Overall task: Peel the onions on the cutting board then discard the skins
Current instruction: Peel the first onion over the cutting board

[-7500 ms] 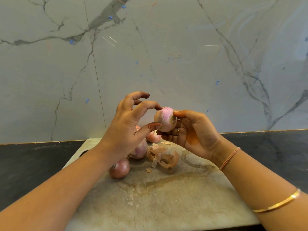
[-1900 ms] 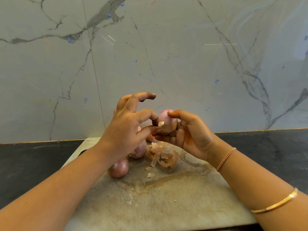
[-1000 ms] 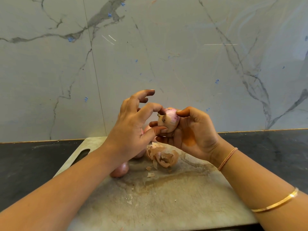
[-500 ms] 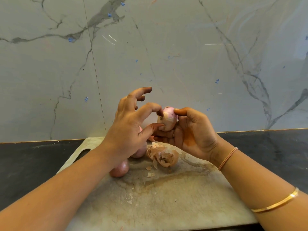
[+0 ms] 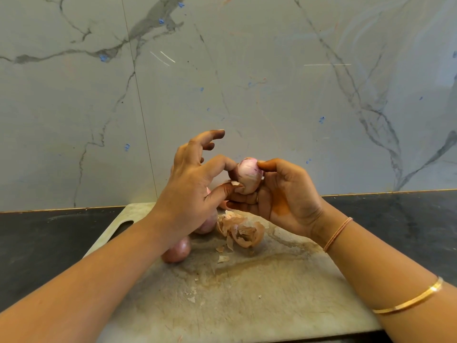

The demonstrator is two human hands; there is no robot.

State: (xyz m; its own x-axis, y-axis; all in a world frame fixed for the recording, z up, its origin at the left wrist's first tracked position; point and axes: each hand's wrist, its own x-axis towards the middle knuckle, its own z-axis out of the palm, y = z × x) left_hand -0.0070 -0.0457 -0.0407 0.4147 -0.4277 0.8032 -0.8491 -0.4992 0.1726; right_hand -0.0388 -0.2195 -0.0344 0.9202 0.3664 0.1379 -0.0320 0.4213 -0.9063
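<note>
Mid-frame, your right hand [image 5: 284, 194] cups a mostly peeled onion [image 5: 248, 175], your left hand [image 5: 190, 191] pinching its skin; below, the cutting board [image 5: 259, 293] holds undiscarded skins [image 5: 243, 230] and two, perhaps more, unpeeled onions [image 5: 176, 250]

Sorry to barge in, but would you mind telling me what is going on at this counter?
A person is peeling an onion by hand above a cutting board. The right hand cradles the onion, thumb on top, while the left hand picks at its side with thumb and forefinger. It looks mostly bare and pale pink. A pile of skins lies on the board, not yet discarded, beside at least two other onions partly hidden behind the left arm.
</note>
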